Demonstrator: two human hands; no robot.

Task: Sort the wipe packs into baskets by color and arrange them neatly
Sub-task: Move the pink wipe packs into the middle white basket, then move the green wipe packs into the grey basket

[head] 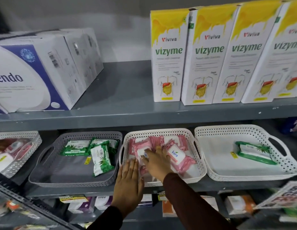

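On the middle shelf a white basket [191, 135] holds several pink wipe packs [177, 155]. My right hand [157, 161] lies flat on the pink packs, fingers spread, gripping none of them. My left hand [128, 183] rests open against that basket's front left corner. To the left, a grey basket [45, 163] holds three green wipe packs [101, 159]. At the right, a second white basket [219, 166] holds one green wipe pack [253, 152].
A clear basket [20, 160] with mixed packs stands at the far left. The upper shelf carries tall yellow-and-white boxes [209, 55] and a large white-and-blue box [33, 73]. Small boxes [88, 203] fill the shelf below. A dark rack edge [20, 196] crosses the lower left.
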